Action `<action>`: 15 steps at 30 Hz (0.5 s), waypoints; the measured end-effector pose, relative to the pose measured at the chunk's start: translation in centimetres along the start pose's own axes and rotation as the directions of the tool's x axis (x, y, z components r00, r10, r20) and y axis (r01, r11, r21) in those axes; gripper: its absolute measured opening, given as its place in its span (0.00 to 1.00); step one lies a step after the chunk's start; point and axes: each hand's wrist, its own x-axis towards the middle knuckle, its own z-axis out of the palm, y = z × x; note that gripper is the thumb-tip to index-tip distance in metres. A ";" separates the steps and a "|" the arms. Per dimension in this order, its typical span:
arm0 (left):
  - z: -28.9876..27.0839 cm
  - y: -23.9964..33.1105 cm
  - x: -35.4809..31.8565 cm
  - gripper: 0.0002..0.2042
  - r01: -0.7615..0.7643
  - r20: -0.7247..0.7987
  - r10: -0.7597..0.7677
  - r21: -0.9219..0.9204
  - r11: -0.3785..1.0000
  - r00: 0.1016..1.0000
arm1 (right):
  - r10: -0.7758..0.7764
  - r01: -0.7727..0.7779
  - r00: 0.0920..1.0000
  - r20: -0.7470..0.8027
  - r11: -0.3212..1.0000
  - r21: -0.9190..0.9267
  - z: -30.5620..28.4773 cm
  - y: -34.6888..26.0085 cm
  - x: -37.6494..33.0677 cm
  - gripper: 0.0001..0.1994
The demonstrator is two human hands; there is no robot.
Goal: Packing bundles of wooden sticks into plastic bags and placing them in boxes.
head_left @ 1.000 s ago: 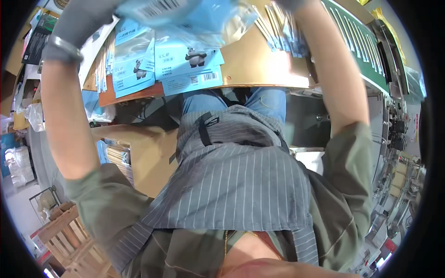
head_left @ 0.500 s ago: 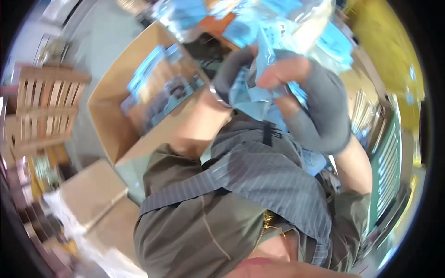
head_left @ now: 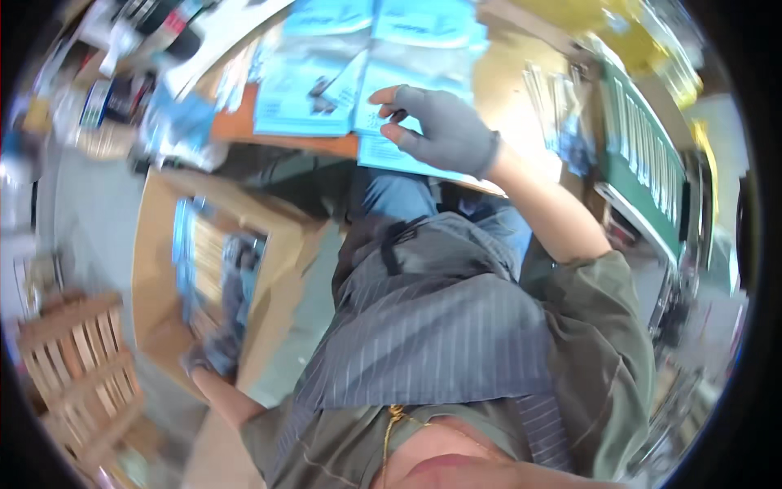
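My right hand (head_left: 440, 130), in a grey glove, rests on a stack of light blue packets (head_left: 391, 90) lying on the wooden table (head_left: 513, 81); its fingers are bent on the packets' edge. My left hand (head_left: 213, 352), also gloved and blurred, reaches down into an open cardboard box (head_left: 163, 244) on the floor at my left. The box holds several more blue packets (head_left: 199, 261). Whether the left hand grips anything is not clear.
A wooden crate (head_left: 77, 367) stands at the lower left beside the box. A green rack (head_left: 643, 155) with white items runs along the right. More packets and clutter (head_left: 122, 90) lie at the table's left end. My striped apron fills the middle.
Both hands held packets together in front of me; now the right hand is on the packets on the table and the left has dropped into the cardboard box.
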 end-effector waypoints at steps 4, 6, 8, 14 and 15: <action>-8.3 19.5 10.3 0.21 -0.155 -0.559 -0.239 -0.566 0.810 0.794 | 0.725 -0.724 0.494 -0.480 0.648 0.235 0.1 16.9 -3.9 0.37; -9.9 33.3 12.8 0.19 -0.264 -0.288 0.046 -0.786 0.560 0.956 | 0.875 -0.782 0.347 -0.338 0.469 0.412 0.4 22.4 -5.0 0.41; -11.6 48.6 10.0 0.15 -0.610 -0.345 0.521 -0.600 0.518 0.781 | 0.948 -0.878 0.241 -0.206 0.304 0.369 0.6 21.1 -2.2 0.46; -2.9 68.4 11.1 0.24 -0.796 -0.216 0.777 -0.312 0.519 0.592 | 0.919 -0.838 0.373 -0.124 0.392 0.380 1.3 26.5 -2.5 0.26; -2.5 70.5 10.1 0.24 -0.746 -0.057 0.777 -0.332 0.578 0.627 | 0.872 -0.736 0.487 0.041 0.385 0.557 1.0 29.4 -4.6 0.17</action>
